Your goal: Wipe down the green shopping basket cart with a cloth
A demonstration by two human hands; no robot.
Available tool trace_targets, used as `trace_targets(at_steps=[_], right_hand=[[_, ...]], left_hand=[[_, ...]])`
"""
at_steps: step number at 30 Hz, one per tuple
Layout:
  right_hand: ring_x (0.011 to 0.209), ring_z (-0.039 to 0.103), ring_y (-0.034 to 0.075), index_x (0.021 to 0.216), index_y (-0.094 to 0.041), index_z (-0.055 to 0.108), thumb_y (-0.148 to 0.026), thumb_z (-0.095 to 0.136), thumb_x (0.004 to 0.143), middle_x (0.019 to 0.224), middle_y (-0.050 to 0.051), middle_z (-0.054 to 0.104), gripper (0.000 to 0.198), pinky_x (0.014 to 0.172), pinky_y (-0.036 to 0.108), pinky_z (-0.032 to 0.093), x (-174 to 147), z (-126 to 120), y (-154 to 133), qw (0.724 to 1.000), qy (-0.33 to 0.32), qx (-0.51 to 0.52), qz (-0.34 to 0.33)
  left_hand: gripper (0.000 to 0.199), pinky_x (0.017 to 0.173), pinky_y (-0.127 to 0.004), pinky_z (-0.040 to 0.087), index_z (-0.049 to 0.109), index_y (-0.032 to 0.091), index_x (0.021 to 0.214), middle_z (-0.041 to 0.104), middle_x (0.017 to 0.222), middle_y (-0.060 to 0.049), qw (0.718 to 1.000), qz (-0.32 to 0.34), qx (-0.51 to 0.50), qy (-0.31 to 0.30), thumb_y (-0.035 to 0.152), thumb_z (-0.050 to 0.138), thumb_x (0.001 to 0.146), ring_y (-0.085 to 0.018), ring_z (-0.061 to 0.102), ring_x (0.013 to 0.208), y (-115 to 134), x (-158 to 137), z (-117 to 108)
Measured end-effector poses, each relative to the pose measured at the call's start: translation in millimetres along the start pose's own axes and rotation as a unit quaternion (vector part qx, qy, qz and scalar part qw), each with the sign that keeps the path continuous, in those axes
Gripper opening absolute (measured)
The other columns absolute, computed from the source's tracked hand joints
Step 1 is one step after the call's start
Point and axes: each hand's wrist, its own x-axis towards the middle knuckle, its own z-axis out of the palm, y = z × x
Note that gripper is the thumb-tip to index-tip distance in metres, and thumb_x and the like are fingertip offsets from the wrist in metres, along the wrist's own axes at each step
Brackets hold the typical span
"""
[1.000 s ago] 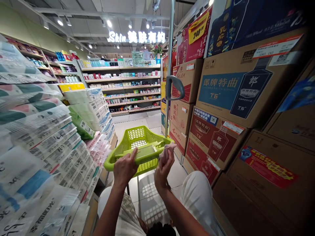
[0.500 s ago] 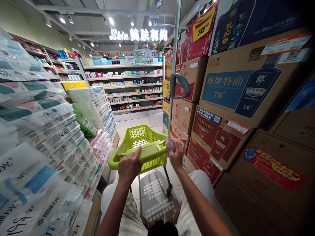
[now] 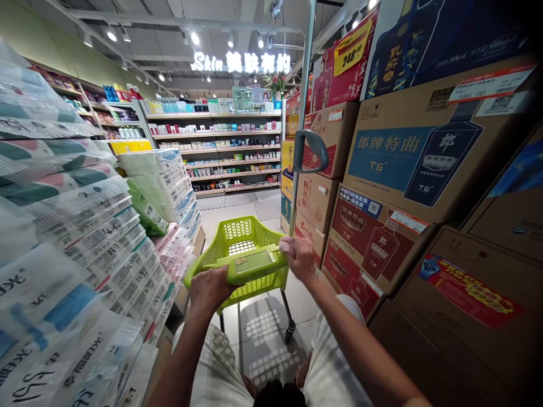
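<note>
A lime-green shopping cart [image 3: 241,225] stands right in front of me, its basket open at the top. My left hand [image 3: 211,288] is closed around the left part of its handle. At the handle's right end, my right hand [image 3: 300,259] is closed on a crumpled pale pink cloth [image 3: 285,244], pressing it against the green plastic. Most of the cloth is hidden under the fingers. Between the hands lies the handle's flat panel [image 3: 254,262] with a clear cover. A metal pole [image 3: 306,73] with a grey loop grip [image 3: 323,151] rises beside the cart's right side.
Stacked liquor cartons [image 3: 386,152] line the right side closely. Piles of plastic-wrapped paper packs [image 3: 102,226] stand along the left. Ahead, the tiled floor [image 3: 241,204] leads to shelves [image 3: 216,135] of small boxes and bottles beneath a lit sign. A black caster [image 3: 290,330] sits below the cart.
My left hand has slid left along the handle and now wraps it lower. My right hand has moved slightly left onto the handle's end, covering more of the cloth.
</note>
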Motion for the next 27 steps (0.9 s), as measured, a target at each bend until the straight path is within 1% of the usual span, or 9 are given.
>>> trace_targets(at_steps=[5,7,9,12,14,18,21,24,27], right_hand=[[0.117,0.054,0.027,0.121,-0.024,0.062,-0.022,0.048,0.094,0.126,0.010,0.063,0.031,0.101,0.046,0.042,-31,27,-20,0.992,0.066,0.002,-0.110],[0.115,0.055,0.026,0.122,-0.025,0.061,-0.023,0.048,0.096,0.119,0.009,0.065,0.030,0.101,0.047,0.043,-28,23,-5,0.992,0.094,0.000,-0.088],[0.118,0.054,0.027,0.124,-0.025,0.060,-0.026,0.046,0.097,0.120,0.009,0.065,0.031,0.103,0.050,0.041,-22,20,6,0.991,0.136,0.001,-0.016],[0.133,0.045,0.029,0.129,-0.023,0.057,-0.026,0.041,0.099,0.138,0.013,0.056,0.034,0.109,0.055,0.037,-29,31,-7,0.979,0.196,0.018,0.058],[0.140,0.039,0.030,0.131,-0.023,0.055,-0.023,0.037,0.100,0.148,0.014,0.048,0.036,0.110,0.057,0.036,-47,48,-32,0.975,0.213,0.027,0.046],[0.146,0.034,0.032,0.130,-0.029,0.056,-0.021,0.040,0.098,0.154,0.009,0.042,0.037,0.113,0.059,0.034,-70,73,-61,0.985,0.158,0.059,-0.032],[0.144,0.036,0.031,0.143,-0.026,0.044,-0.024,0.036,0.101,0.153,0.015,0.040,0.043,0.111,0.059,0.037,-54,72,-57,0.969,0.221,0.094,0.065],[0.145,0.035,0.029,0.152,-0.021,0.030,-0.029,0.030,0.104,0.158,0.021,0.028,0.048,0.110,0.054,0.042,-40,76,-70,0.930,0.281,0.153,0.184],[0.150,0.027,0.029,0.151,-0.020,0.033,-0.033,0.033,0.104,0.161,0.020,0.020,0.048,0.116,0.054,0.037,-44,91,-95,0.917,0.272,0.183,0.229]], left_hand=[[0.046,0.069,-0.038,0.049,0.070,0.020,0.096,0.077,0.088,-0.014,1.000,-0.011,-0.006,0.009,0.063,0.055,0.084,-0.036,0.073,0.085,14,-2,-1],[0.044,0.070,-0.037,0.050,0.068,0.020,0.100,0.077,0.091,-0.013,1.000,0.013,-0.013,0.008,0.059,0.055,0.087,-0.035,0.073,0.088,13,-4,-3],[0.040,0.073,-0.035,0.050,0.065,0.020,0.107,0.077,0.100,-0.012,0.997,0.073,-0.030,0.001,0.055,0.057,0.088,-0.032,0.073,0.095,9,-5,-5],[0.036,0.077,-0.032,0.050,0.062,0.025,0.113,0.076,0.108,-0.009,0.989,0.139,-0.037,-0.025,0.048,0.065,0.086,-0.029,0.072,0.101,0,-4,-7],[0.032,0.076,-0.032,0.049,0.062,0.026,0.114,0.077,0.104,-0.008,0.990,0.133,-0.013,-0.037,0.039,0.065,0.085,-0.028,0.073,0.097,-3,-1,-6],[0.032,0.074,-0.033,0.050,0.062,0.024,0.110,0.078,0.098,-0.008,0.991,0.125,0.021,-0.034,0.015,0.057,0.080,-0.028,0.074,0.093,1,0,-5],[0.033,0.072,-0.034,0.050,0.061,0.024,0.107,0.078,0.094,-0.008,0.991,0.125,0.023,-0.035,0.011,0.054,0.077,-0.029,0.074,0.091,7,-1,-7],[0.035,0.073,-0.035,0.051,0.061,0.024,0.108,0.078,0.093,-0.008,0.992,0.124,0.018,-0.029,0.010,0.053,0.077,-0.029,0.074,0.091,13,-1,-8],[0.034,0.073,-0.035,0.051,0.061,0.024,0.109,0.078,0.093,-0.008,0.993,0.118,0.023,-0.023,0.010,0.052,0.079,-0.029,0.074,0.091,17,0,-9]])
